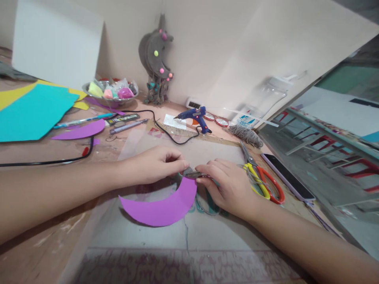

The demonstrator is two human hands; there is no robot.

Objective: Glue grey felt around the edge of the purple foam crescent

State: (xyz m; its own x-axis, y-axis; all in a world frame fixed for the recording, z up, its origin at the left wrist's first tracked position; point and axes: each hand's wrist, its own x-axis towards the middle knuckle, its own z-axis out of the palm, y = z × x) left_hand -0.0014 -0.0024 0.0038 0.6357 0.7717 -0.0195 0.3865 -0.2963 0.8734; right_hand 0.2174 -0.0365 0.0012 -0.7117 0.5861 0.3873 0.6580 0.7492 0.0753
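Observation:
A purple paper crescent (166, 207) lies on a grey mat (207, 236) in front of me. My left hand (154, 165) is closed, its fingertips pinching the crescent's upper tip. My right hand (229, 185) is closed round teal-handled scissors (207, 205), whose blades (194, 173) meet the crescent's tip between both hands. The scissor handles are mostly hidden under my right palm.
Yellow and orange scissors (263, 179) and a phone (287, 177) lie to the right. Behind are a blue glue gun (195, 116) with black cord (59, 161), a twine ball (245, 135), pens (127, 126), another purple crescent (81, 131), teal paper (32, 112), a bowl of pom-poms (111, 92) and a cardboard moon ornament (156, 59).

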